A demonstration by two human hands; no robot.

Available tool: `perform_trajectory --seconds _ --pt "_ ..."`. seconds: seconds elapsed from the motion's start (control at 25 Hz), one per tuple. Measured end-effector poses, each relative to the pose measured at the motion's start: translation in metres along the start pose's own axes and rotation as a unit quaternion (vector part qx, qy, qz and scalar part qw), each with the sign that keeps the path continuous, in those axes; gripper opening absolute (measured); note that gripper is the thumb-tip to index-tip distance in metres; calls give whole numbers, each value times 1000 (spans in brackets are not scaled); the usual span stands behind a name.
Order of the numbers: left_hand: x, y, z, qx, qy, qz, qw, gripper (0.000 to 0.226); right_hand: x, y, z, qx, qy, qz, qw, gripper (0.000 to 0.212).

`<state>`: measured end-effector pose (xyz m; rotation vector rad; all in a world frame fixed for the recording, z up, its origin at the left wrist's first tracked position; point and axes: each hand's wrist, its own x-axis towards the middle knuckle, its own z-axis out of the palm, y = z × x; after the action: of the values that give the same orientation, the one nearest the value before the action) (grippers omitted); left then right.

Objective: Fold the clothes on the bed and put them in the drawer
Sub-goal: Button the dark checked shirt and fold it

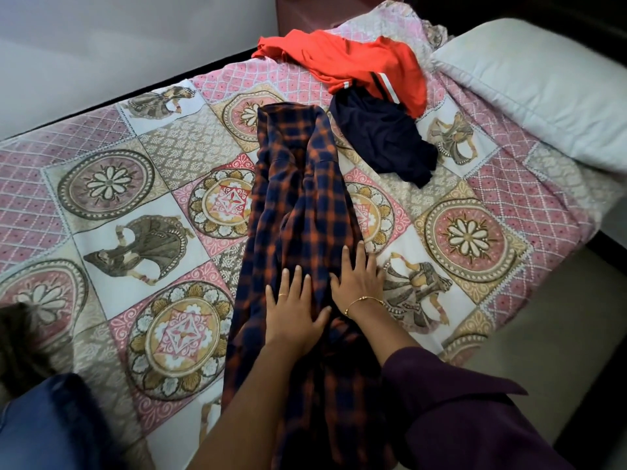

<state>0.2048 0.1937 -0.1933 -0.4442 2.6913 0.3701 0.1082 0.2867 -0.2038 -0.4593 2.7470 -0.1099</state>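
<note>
A navy-and-orange checked shirt (pixel 302 205) lies lengthwise down the middle of the bed, folded into a long narrow strip. My left hand (pixel 293 313) lies flat on its lower part with fingers spread. Just to the right, my right hand (pixel 359 279) presses flat on the shirt's right edge. A crumpled orange-red garment (pixel 353 62) sits at the far end of the bed. A dark navy garment (pixel 386 140) lies bunched just below it.
The bed is covered by a patterned pink and cream bedspread (pixel 129 205). A white pillow (pixel 543 83) lies at the far right. Blue denim (pixel 44 422) shows at the lower left. The floor (pixel 543 368) lies beyond the bed's right edge.
</note>
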Motion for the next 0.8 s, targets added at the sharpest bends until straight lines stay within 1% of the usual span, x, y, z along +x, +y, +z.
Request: perform_trajectory --seconds 0.08,0.12,0.2,0.24,0.32,0.36,0.4,0.44,0.48,0.52,0.56,0.6,0.64,0.68,0.76,0.8 --pt "-13 -4 0 -56 100 43 992 74 -16 1 2 7 -9 0 1000 65" --pt "-20 -5 2 -52 137 72 987 74 -23 1 2 13 -7 -1 1000 66" --pt "-35 -10 16 -18 144 116 983 67 -39 -2 3 40 5 6 999 65" --pt "-44 -11 24 7 127 120 985 66 -53 -4 4 57 11 15 998 63" --pt "-55 -11 35 29 115 88 989 68 -77 -7 10 82 27 21 996 61" --pt "-57 -9 36 40 116 75 990 71 -88 -7 15 81 28 20 996 61" --pt "-56 -6 34 46 101 68 992 76 -97 -4 20 75 28 16 997 62" --pt "-53 -6 33 40 99 79 991 83 -101 -1 23 76 29 13 997 63" --pt "-51 -8 32 4 96 94 991 85 -102 4 27 83 32 12 996 64" --pt "-53 -11 31 -51 124 96 986 83 -102 8 29 92 38 16 995 66" --pt "-59 -15 33 -107 183 79 974 79 -104 11 33 101 56 25 993 70" --pt "-68 -21 38 -149 257 32 954 76 -110 14 36 115 97 41 988 76" --pt "-82 -28 45 -176 300 -33 937 74 -118 16 43 124 142 56 980 78" --pt "-95 -33 51 -194 305 -105 927 74 -127 19 49 131 167 69 975 77" --pt "-125 -40 66 -194 234 -232 924 75 -151 27 61 132 175 86 972 74" --pt "-137 -41 71 -179 198 -266 926 78 -162 31 64 142 162 96 972 74"
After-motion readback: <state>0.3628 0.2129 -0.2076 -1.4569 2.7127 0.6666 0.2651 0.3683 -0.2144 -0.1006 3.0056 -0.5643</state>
